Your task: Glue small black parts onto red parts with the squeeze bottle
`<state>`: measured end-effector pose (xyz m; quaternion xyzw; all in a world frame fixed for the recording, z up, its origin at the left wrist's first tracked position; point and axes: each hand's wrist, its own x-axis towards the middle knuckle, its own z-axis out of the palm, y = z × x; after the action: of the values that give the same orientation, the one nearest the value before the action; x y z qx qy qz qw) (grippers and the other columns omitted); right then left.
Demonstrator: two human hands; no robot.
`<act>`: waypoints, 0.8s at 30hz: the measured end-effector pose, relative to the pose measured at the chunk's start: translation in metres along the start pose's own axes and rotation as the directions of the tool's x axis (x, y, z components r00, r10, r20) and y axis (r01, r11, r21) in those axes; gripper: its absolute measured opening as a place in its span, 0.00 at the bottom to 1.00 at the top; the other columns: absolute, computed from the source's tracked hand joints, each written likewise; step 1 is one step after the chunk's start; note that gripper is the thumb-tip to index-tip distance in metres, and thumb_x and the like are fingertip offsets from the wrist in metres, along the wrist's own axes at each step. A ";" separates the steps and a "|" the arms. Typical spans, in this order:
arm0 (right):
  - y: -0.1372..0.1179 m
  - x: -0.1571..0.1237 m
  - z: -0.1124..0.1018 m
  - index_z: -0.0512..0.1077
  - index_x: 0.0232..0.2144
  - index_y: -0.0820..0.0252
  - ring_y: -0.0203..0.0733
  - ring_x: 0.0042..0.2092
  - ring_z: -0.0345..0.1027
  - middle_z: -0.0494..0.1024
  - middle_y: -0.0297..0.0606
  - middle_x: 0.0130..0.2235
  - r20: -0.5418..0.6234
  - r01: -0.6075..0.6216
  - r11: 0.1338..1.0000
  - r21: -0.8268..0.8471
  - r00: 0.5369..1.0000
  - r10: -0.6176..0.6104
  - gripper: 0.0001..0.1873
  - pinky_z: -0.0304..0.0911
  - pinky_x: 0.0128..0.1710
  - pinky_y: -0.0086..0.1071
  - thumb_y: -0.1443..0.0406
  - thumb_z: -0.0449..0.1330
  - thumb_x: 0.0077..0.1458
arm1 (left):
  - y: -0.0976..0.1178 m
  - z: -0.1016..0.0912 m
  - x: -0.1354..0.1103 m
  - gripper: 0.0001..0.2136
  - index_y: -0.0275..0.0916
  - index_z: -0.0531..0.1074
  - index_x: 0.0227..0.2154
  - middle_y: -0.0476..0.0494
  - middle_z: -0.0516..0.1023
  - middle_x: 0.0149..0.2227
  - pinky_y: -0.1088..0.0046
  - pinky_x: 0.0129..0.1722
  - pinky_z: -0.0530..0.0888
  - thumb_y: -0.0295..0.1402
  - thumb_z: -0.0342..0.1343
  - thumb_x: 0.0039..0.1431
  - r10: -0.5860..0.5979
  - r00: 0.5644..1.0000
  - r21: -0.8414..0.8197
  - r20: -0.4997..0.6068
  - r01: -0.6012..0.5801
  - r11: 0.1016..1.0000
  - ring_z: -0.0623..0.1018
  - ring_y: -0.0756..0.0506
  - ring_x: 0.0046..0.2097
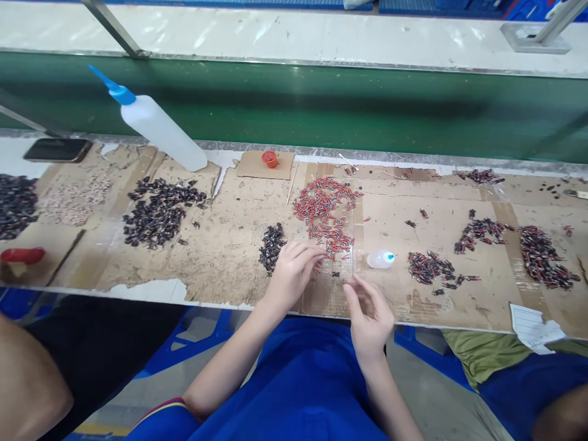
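My left hand (pixel 294 269) reaches over the near edge of a pile of small red parts with silvery ends (pixel 324 202). Its thumb and fingers are pinched together at what looks like one red part, mostly hidden by the fingertips. To the right, my right hand (pixel 371 312) is raised near the table's front edge, thumb and forefinger brought together; anything between them is too small to make out. A small black part (pixel 335 274) lies between the hands. Beside my left hand is a small heap of black parts (pixel 272 245). A small white bottle with a blue tip (pixel 381 260) lies beyond my right hand.
Heaps of black-and-red parts (pixel 429 267) lie to the right, with a larger black heap (pixel 158 211) to the left. A tall white bottle (pixel 160 131) and a red cup (pixel 269 159) stand behind. A green belt (pixel 321 98) runs along the back. People sit on both sides.
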<state>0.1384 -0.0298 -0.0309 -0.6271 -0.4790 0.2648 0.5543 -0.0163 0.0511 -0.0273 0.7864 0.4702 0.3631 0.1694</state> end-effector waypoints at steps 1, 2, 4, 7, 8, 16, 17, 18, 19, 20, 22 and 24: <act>-0.001 0.002 0.004 0.76 0.40 0.58 0.41 0.36 0.75 0.80 0.41 0.37 0.044 -0.054 0.998 0.040 0.998 0.052 0.09 0.73 0.35 0.34 0.64 0.62 0.56 | 0.003 0.001 -0.001 0.08 0.39 0.76 0.37 0.43 0.82 0.37 0.62 0.46 0.71 0.28 0.51 0.65 -0.005 1.000 -0.011 0.005 0.005 1.000 0.77 0.44 0.43; -0.002 0.004 0.008 0.77 0.40 0.58 0.41 0.38 0.75 0.80 0.41 0.38 0.077 -0.101 0.992 0.071 0.992 0.095 0.10 0.73 0.36 0.34 0.63 0.61 0.56 | 0.005 0.002 -0.003 0.08 0.39 0.76 0.37 0.44 0.82 0.37 0.62 0.46 0.71 0.28 0.51 0.64 -0.013 1.000 -0.025 0.005 0.013 1.000 0.78 0.44 0.42; -0.003 0.009 0.014 0.78 0.41 0.57 0.42 0.40 0.75 0.80 0.42 0.41 0.136 -0.169 0.980 0.107 0.979 0.154 0.10 0.73 0.39 0.35 0.62 0.61 0.57 | 0.006 0.003 -0.006 0.08 0.40 0.77 0.36 0.44 0.82 0.35 0.62 0.45 0.72 0.28 0.52 0.64 -0.044 0.999 -0.085 0.006 0.044 0.995 0.79 0.44 0.41; -0.003 0.015 0.020 0.78 0.42 0.54 0.42 0.41 0.75 0.80 0.40 0.42 0.197 -0.219 0.967 0.133 0.962 0.190 0.11 0.73 0.40 0.35 0.62 0.62 0.56 | 0.007 0.001 -0.009 0.07 0.40 0.78 0.36 0.45 0.83 0.35 0.67 0.42 0.75 0.28 0.54 0.62 -0.145 0.989 -0.255 0.027 0.147 0.956 0.80 0.46 0.39; -0.003 0.016 0.022 0.78 0.42 0.53 0.42 0.41 0.75 0.79 0.40 0.43 0.214 -0.227 0.963 0.143 0.957 0.193 0.11 0.73 0.40 0.35 0.62 0.62 0.55 | 0.007 0.000 -0.010 0.07 0.40 0.78 0.36 0.45 0.83 0.35 0.69 0.41 0.76 0.28 0.55 0.61 -0.184 0.982 -0.311 0.039 0.188 0.932 0.80 0.46 0.38; -0.007 0.024 0.033 0.80 0.32 0.54 0.43 0.44 0.73 0.80 0.39 0.38 0.204 -0.163 0.970 0.182 0.971 0.125 0.05 0.70 0.42 0.35 0.62 0.64 0.53 | 0.012 -0.005 -0.014 0.06 0.39 0.78 0.36 0.44 0.83 0.36 0.72 0.41 0.78 0.31 0.57 0.60 -0.283 0.956 -0.443 0.081 0.289 0.849 0.82 0.46 0.39; -0.007 0.025 0.033 0.79 0.31 0.55 0.43 0.44 0.73 0.80 0.39 0.38 0.200 -0.158 0.970 0.182 0.972 0.121 0.05 0.70 0.42 0.35 0.61 0.64 0.53 | 0.013 -0.004 -0.014 0.07 0.39 0.77 0.38 0.44 0.83 0.36 0.72 0.41 0.78 0.31 0.56 0.60 -0.295 0.952 -0.441 0.083 0.301 0.846 0.82 0.47 0.39; -0.007 0.025 0.034 0.78 0.31 0.56 0.43 0.45 0.73 0.80 0.40 0.38 0.196 -0.162 0.968 0.190 0.973 0.125 0.06 0.71 0.42 0.36 0.61 0.64 0.54 | 0.014 -0.004 -0.014 0.08 0.39 0.76 0.41 0.44 0.83 0.37 0.71 0.42 0.78 0.31 0.56 0.60 -0.302 0.949 -0.440 0.090 0.310 0.843 0.82 0.47 0.39; -0.008 0.025 0.034 0.78 0.32 0.56 0.44 0.45 0.74 0.80 0.40 0.38 0.192 -0.176 0.963 0.205 0.972 0.137 0.07 0.71 0.42 0.36 0.60 0.63 0.54 | 0.015 -0.004 -0.014 0.09 0.38 0.75 0.42 0.44 0.83 0.37 0.71 0.43 0.78 0.31 0.56 0.61 -0.303 0.948 -0.439 0.100 0.315 0.842 0.82 0.47 0.39; -0.008 0.025 0.034 0.76 0.33 0.57 0.44 0.45 0.74 0.80 0.41 0.39 0.185 -0.197 0.953 0.229 0.970 0.156 0.08 0.71 0.42 0.36 0.60 0.62 0.55 | 0.015 -0.004 -0.013 0.09 0.38 0.74 0.44 0.44 0.83 0.37 0.71 0.43 0.78 0.31 0.56 0.61 -0.296 0.949 -0.433 0.109 0.314 0.845 0.82 0.47 0.39; -0.008 0.025 0.033 0.74 0.34 0.58 0.43 0.43 0.76 0.81 0.42 0.39 0.171 -0.249 0.925 0.285 0.963 0.207 0.09 0.73 0.40 0.36 0.59 0.61 0.56 | 0.015 -0.005 -0.013 0.09 0.38 0.73 0.44 0.43 0.82 0.39 0.68 0.45 0.77 0.32 0.56 0.61 -0.274 0.958 -0.383 0.090 0.287 0.878 0.81 0.46 0.42; -0.007 0.024 0.030 0.73 0.33 0.59 0.42 0.39 0.77 0.81 0.41 0.38 0.160 -0.288 0.905 0.313 0.955 0.248 0.10 0.74 0.36 0.34 0.58 0.62 0.55 | 0.013 -0.004 -0.014 0.08 0.39 0.74 0.42 0.42 0.81 0.41 0.64 0.47 0.75 0.31 0.57 0.61 -0.240 0.970 -0.272 0.029 0.239 0.932 0.79 0.44 0.45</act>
<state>0.1202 0.0043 -0.0266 -0.5677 -0.3680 0.4516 0.5817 -0.0158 0.0327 -0.0224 0.6913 0.5082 0.4031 0.3183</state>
